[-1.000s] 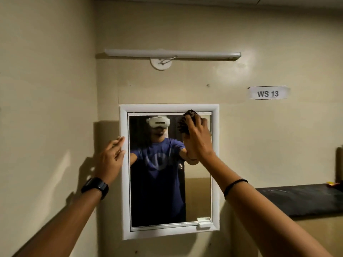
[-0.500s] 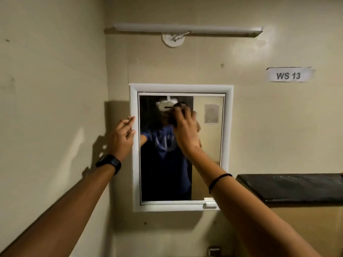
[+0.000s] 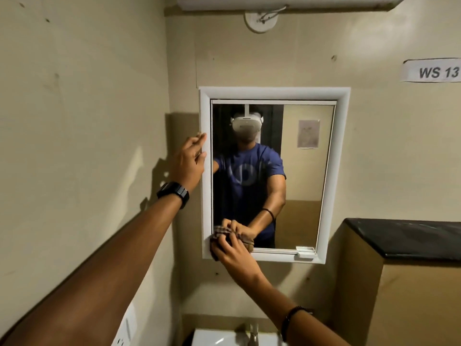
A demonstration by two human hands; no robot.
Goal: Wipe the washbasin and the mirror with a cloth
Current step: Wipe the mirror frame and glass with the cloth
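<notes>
A white-framed mirror [image 3: 306, 183] hangs on the beige wall. My right hand [image 3: 233, 253] presses a bunched brown checked cloth [image 3: 249, 243] against the glass at its bottom left corner. My left hand [image 3: 189, 162], with a black watch on the wrist, rests flat against the left side of the mirror frame, fingers together and holding nothing. The white washbasin [image 3: 212, 338] with a metal tap [image 3: 253, 332] shows at the bottom edge, below the mirror.
A black-topped counter [image 3: 404, 238] stands to the right of the mirror at its lower level. A tube light [image 3: 287, 2] runs above. A "WS 13" label [image 3: 432, 71] is on the wall. A white socket [image 3: 126, 330] sits low on the left wall.
My right hand has carried the cloth down the glass from the top to the bottom left corner. The view tilted down, bringing the basin in. My left hand stayed on the frame.
</notes>
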